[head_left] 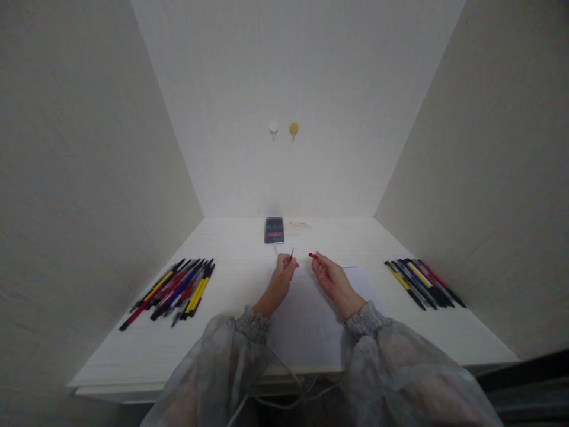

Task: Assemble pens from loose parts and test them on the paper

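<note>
My left hand [284, 274] is closed in a pinch on a thin dark pen-like stick [292, 254] with a pale upper end. It points up, and its lower part is hidden by my fingers. Across a small gap, my right hand [329, 277] grips a small red pen piece [312, 255]. Its rounded end sticks out to the left past my fingertips; whether it is a cap or a barrel I cannot tell. Both hands hover over the far part of a white paper sheet [306, 332], and the two pieces do not touch.
A loose pile of pens [178, 290] in several colours lies on the left of the white table [240, 237]. At the right, another group of pens [427, 284] lies side by side. A phone [274, 230] rests near the back wall. Walls enclose three sides.
</note>
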Motion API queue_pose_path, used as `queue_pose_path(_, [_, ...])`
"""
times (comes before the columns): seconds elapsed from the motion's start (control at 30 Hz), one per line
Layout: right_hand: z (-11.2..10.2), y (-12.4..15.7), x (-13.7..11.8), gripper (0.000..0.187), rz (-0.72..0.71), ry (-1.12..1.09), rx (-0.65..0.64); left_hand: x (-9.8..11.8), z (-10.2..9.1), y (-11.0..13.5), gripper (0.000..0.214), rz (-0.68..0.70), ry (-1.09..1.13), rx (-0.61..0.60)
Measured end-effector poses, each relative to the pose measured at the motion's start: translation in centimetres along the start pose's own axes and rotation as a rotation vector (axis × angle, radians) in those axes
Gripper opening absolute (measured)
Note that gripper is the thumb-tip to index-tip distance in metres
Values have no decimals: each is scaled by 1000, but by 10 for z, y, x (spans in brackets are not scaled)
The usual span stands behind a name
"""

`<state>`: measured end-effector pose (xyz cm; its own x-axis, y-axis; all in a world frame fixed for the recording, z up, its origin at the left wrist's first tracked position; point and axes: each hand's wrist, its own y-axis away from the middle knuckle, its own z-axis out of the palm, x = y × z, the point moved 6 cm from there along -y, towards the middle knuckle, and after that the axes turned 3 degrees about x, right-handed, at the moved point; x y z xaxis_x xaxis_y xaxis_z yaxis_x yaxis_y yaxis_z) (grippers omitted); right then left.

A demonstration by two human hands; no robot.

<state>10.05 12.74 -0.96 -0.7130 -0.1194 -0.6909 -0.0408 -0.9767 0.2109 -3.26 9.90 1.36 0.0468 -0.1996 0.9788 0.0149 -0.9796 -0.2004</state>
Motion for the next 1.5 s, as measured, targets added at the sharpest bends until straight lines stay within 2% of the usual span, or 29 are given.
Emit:
queue_pose_path(0.13, [5,6,-5,10,2,-17,5,5,2,2,17,67,-154,-57])
queue_pose_path(0.3, [11,13,-14,13,-72,15,-9,1,6,2,16,87,-298,-126])
queue_pose_path(0.53, [12,17,-22,25,-164,62,12,-7,3,0,16,73,-433,-120])
queue_pose_path(0.7, [11,19,-29,39,-293,121,41,-8,1,0,15,52,-496,-99])
queue_pose_path(0.87, [14,25,-41,42,-509,295,9,-6,-3,2,14,45,-574,-17])
queue_pose_path(1.17, [24,36,-47,39,-624,435,-72,-12,-3,2,12,22,-566,28])
queue_pose_path(1.33, [27,41,-46,38,-664,457,-111,-10,2,0,27,169,-309,25])
queue_pose_path(1.5, [29,42,-42,46,-611,473,-137,-1,-2,1,22,222,-280,88])
